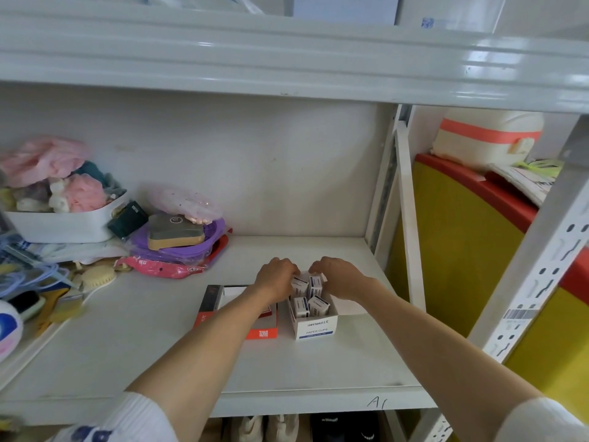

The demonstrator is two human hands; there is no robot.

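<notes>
Paper-clip carton [315, 327], open-topped, on white shelf [127, 346] just beside orange box [261, 332]: left hand [276, 279] and right hand [338, 277] curl fingers onto rear small boxes [315, 283] inside; risk: loosely packed boxes topple out, or light carton skids if tugged.

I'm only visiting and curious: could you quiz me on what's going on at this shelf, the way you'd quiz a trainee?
1. True or false: the left hand and the right hand are both at the far end of the carton.
2. What is printed on the carton's front? A) staples B) paper clips C) pins
3. Fill in: the orange box lies on the carton's ____ side.
Key: 1 true; 2 B; 3 left.
</notes>
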